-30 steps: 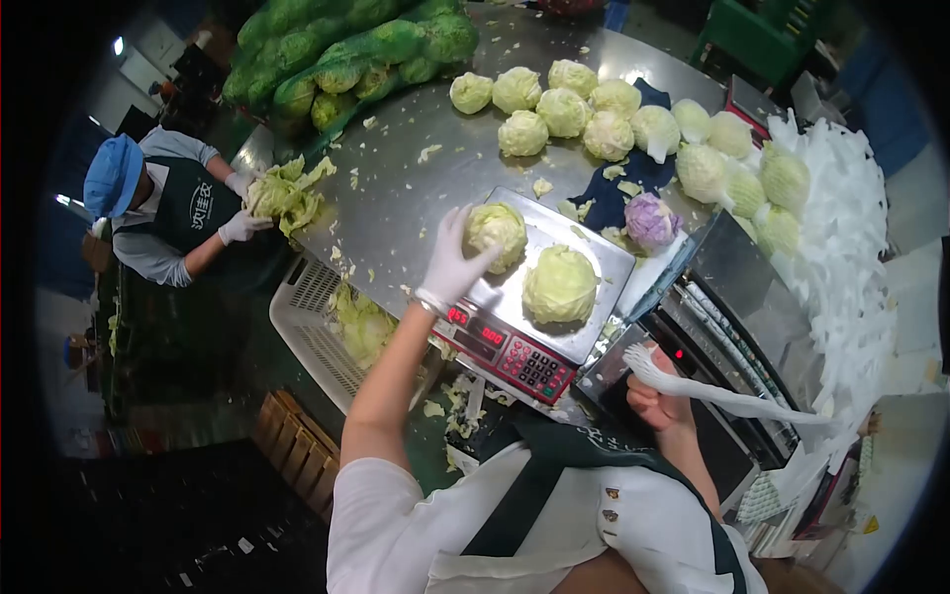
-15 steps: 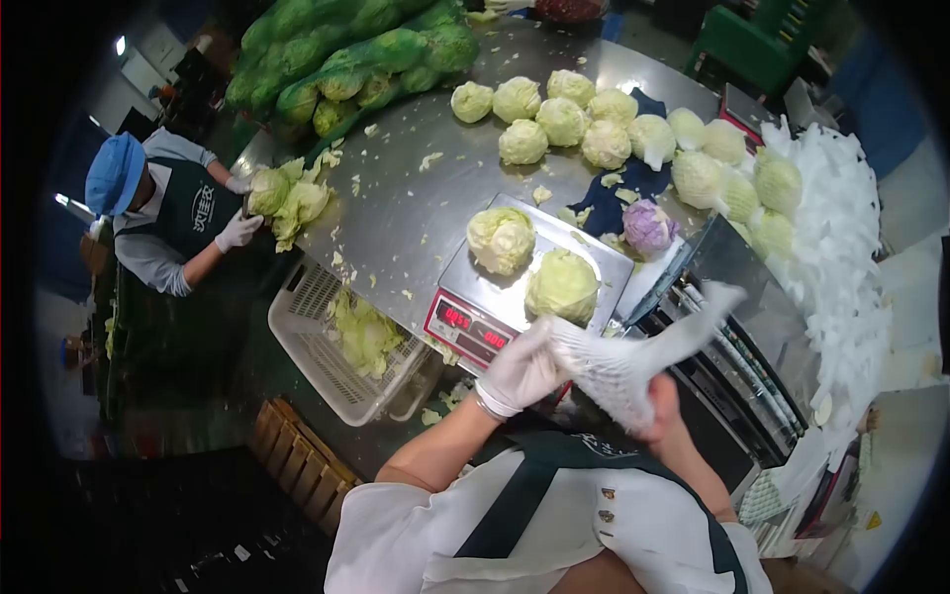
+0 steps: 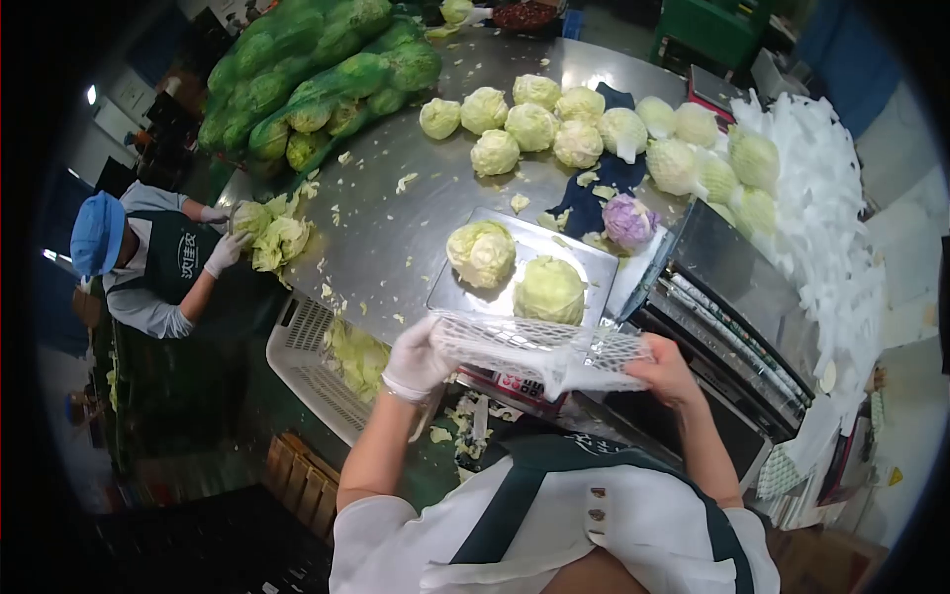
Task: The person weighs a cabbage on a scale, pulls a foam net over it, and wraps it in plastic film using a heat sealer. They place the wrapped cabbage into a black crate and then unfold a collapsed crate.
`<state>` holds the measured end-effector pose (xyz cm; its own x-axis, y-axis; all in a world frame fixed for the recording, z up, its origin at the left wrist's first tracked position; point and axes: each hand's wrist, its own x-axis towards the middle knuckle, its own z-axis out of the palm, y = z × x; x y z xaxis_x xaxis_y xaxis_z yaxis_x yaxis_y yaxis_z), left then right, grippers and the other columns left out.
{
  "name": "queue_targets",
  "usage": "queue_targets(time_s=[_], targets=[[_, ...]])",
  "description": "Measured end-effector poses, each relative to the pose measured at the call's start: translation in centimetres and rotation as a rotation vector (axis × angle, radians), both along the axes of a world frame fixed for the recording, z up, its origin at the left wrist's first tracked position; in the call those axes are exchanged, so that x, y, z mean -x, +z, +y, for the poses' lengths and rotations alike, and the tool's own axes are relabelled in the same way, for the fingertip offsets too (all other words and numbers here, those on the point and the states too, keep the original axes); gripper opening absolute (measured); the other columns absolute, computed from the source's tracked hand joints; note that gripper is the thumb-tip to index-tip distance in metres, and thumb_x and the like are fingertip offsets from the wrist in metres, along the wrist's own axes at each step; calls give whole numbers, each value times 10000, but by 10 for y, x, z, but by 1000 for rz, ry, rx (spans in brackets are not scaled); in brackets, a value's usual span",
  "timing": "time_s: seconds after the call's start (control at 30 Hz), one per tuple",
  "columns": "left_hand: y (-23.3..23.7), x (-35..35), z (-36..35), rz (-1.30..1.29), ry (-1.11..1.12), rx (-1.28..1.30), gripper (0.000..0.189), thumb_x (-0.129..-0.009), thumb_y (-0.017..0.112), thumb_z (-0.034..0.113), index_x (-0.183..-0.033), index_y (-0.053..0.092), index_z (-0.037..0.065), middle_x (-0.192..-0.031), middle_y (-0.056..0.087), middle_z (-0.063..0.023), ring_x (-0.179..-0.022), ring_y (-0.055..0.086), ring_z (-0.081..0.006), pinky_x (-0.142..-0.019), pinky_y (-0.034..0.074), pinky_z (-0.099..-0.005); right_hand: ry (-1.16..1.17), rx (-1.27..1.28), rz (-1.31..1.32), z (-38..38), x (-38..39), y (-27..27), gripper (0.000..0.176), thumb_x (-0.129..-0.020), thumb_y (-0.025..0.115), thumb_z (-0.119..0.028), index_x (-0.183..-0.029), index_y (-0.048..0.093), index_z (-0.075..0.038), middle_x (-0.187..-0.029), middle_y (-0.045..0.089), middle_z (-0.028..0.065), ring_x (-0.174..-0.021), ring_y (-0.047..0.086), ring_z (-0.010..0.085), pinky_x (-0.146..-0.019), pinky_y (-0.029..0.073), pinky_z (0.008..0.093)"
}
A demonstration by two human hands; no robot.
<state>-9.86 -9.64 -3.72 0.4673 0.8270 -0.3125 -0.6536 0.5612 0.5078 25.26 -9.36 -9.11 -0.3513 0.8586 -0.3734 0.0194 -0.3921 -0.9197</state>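
A white foam net sleeve (image 3: 539,351) is stretched sideways between my two hands, in front of the scale. My left hand (image 3: 416,358), in a white glove, is closed on one end. My bare right hand (image 3: 671,371) pinches the other end. Just beyond the net, two trimmed cabbages, a paler one (image 3: 481,253) and a greener one (image 3: 549,291), rest on the steel scale plate (image 3: 606,269). The net and my hands cover most of the scale's red front panel (image 3: 515,384).
Several trimmed cabbages (image 3: 531,128) stand at the back of the steel table (image 3: 386,228), near a purple cabbage (image 3: 629,220). White foam nets (image 3: 816,238) pile up right. Green mesh sacks (image 3: 297,59) lie back left. A co-worker (image 3: 158,257) holds a cabbage above a white crate (image 3: 297,371).
My hands have moved apart, pulling the foam net wide and flat where it was bunched and blurred. My left hand has shifted left. The view has turned slightly.
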Motion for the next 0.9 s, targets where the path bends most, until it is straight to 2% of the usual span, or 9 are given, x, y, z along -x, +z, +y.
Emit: queue_targets(time_s=[0.13, 0.23, 0.3, 0.4, 0.5, 0.6, 0.7, 0.77, 0.9], targets=[[0, 15, 14, 618, -355, -437, 209, -788, 565, 100, -970, 586, 0, -856, 621, -67, -779, 551, -87, -709, 455, -248, -425, -215, -116, 15, 36, -55, 122, -749, 600, -23, -855, 544, -3, -746, 584, 32, -629, 547, 88, -577, 459, 241], [6, 14, 68, 1252, 157, -577, 102, -759, 574, 85, -706, 520, 18, -682, 557, -9, -634, 449, -54, -560, 404, -241, -688, 109, 465, 36, 74, -59, 117, -831, 509, -131, -906, 527, -42, -750, 576, 30, -575, 547, 105, -468, 430, 241], [-6, 34, 122, 1681, 150, -570, 386, -783, 597, 347, -937, 607, -7, -771, 623, -99, -697, 561, -126, -650, 457, -276, -521, 326, 602, 48, 91, -62, 244, -872, 444, -315, -939, 537, -100, -740, 567, 14, -531, 525, 103, -363, 340, 228], [-75, 64, 188, 1761, 79, -573, 525, -825, 481, 462, -1043, 585, -5, -942, 626, -131, -841, 571, -142, -769, 439, -300, -474, 326, 483, 76, 117, -84, 348, -860, 422, -425, -977, 544, -122, -734, 566, 10, -512, 501, 99, -354, 300, 225], [-169, 83, 219, 1300, -249, -260, 565, -876, 349, 470, -1143, 538, 10, -1091, 590, -139, -989, 560, -177, -875, 405, -328, -442, 345, 423, 95, 131, -65, 407, -839, 417, -502, -963, 551, -138, -745, 566, 5, -479, 463, 91, -341, 245, 226], [-117, 52, 172, 866, -42, -138, 490, -912, 306, 367, -1157, 515, -3, -1127, 574, -120, -1008, 567, -216, -897, 420, -348, -477, 423, 373, 104, 126, -70, 476, -873, 340, -453, -1044, 559, -66, -909, 621, 63, -750, 601, 177, -616, 489, 290], [-110, 51, 136, 475, -2, 86, 430, -910, 313, 276, -1156, 502, -21, -1128, 568, -146, -1001, 572, -230, -904, 438, -358, -538, 491, 621, 96, 128, -77, 484, -876, 344, -403, -1115, 533, -27, -1007, 619, 123, -929, 590, 246, -852, 452, 367], [-65, 25, 100, 190, -28, 205, 403, -879, 348, 213, -1148, 489, -52, -1119, 564, -174, -992, 576, -245, -902, 455, -370, -384, 605, 742, 81, 119, -73, 459, -864, 379, -366, -1088, 546, -2, -1006, 621, 134, -934, 586, 270, -896, 420, 384], [-87, 12, 35, -97, -155, 410, 463, -792, 374, 195, -1162, 463, -70, -1153, 524, -231, -1049, 530, -342, -967, 380, -454, -94, 788, 1048, 25, 64, -57, 314, -812, 466, -176, -985, 577, 61, -973, 625, 160, -902, 609, 245, -867, 462, 362]])
